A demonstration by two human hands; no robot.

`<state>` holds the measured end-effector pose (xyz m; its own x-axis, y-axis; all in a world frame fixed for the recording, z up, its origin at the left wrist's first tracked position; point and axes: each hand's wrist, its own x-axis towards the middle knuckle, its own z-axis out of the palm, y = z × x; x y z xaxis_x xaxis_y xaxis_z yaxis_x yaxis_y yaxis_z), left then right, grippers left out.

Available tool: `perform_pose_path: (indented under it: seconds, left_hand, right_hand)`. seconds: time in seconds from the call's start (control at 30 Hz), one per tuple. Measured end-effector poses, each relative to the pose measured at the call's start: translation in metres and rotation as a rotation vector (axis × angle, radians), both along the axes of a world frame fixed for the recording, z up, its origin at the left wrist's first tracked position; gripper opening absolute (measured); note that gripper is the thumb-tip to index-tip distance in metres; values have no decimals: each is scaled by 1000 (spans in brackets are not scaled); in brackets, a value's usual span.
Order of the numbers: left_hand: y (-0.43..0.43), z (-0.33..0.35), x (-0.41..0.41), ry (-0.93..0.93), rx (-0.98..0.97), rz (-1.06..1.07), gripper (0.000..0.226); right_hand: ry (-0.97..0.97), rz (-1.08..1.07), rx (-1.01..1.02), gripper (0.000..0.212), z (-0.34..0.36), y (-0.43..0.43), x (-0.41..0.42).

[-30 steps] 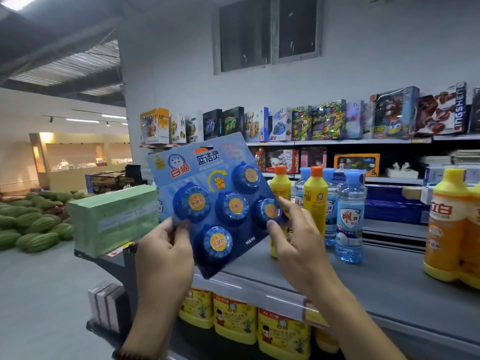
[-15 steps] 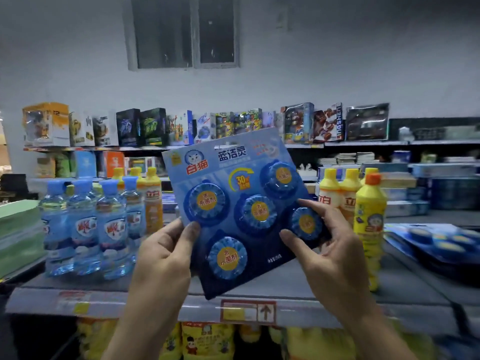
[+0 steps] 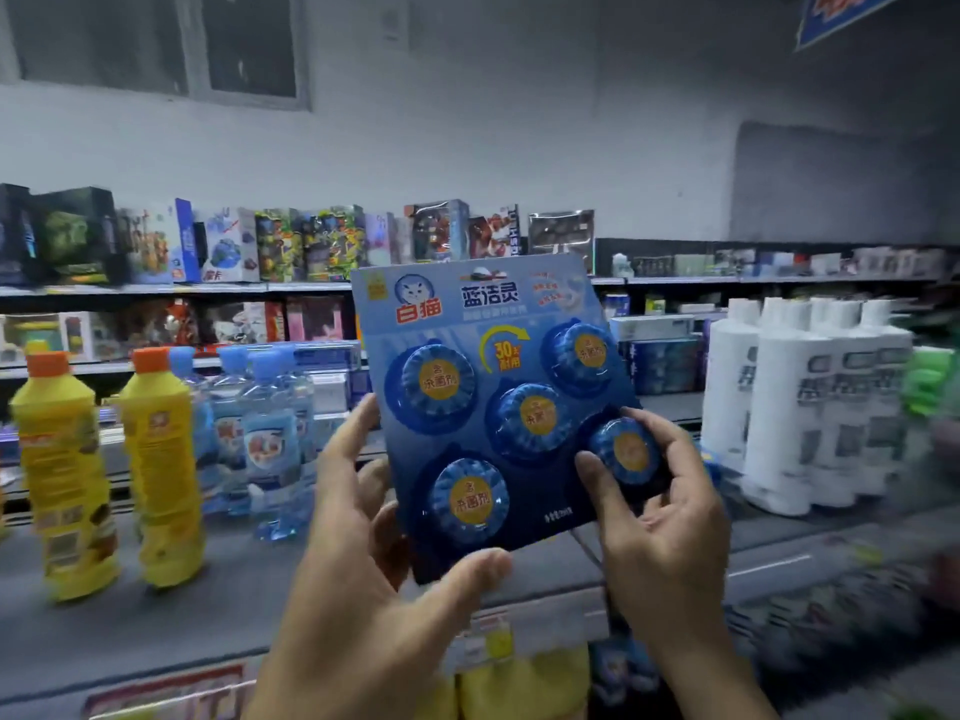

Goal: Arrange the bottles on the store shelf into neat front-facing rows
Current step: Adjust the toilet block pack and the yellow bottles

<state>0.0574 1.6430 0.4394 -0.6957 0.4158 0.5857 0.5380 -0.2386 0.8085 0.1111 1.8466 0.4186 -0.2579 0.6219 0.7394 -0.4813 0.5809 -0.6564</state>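
Both hands hold a blue blister card (image 3: 498,324) upright in front of the shelf (image 3: 208,605), with its printed face toward the camera. The left hand (image 3: 374,589) pinches the card's lower left corner: the thumb lies across the front near the bottom edge, and the other fingers (image 3: 353,439) are spread behind and along the left edge. The right hand (image 3: 660,517) grips the lower right corner, where its thumb and curled fingers (image 3: 657,426) close round the lowest right of the card's five round blue tablets (image 3: 626,452).

Beyond the left fingers, well to their outer side, two yellow bottles (image 3: 161,459) with orange caps stand upright on the shelf, near its front. Between them and the left fingers, a cluster of clear blue-capped bottles (image 3: 270,439) stands further back. Past the right fingers, on their outer side, a group of white bottles (image 3: 779,407) stands close together on the same shelf; their labels are too blurred to read. Above the fingers and behind the card, toy boxes (image 3: 291,246) line a far shelf against the wall. Below the hands, yellow packs (image 3: 519,688) show under the shelf edge.
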Motion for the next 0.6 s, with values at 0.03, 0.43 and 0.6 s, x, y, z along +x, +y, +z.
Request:
perform_pose_path:
  seconds: [0.03, 0.43, 0.6]
  left_hand:
    - [22, -6, 3, 40, -22, 29, 120]
    - [205, -29, -17, 200, -290, 270, 42]
    - [248, -36, -40, 151, -420, 308, 47]
  right_hand:
    - [7, -39, -6, 41, 1, 16, 5]
    - [-284, -305, -6, 40, -18, 191, 25]
    - [-435, -290, 36, 46, -17, 236, 4]
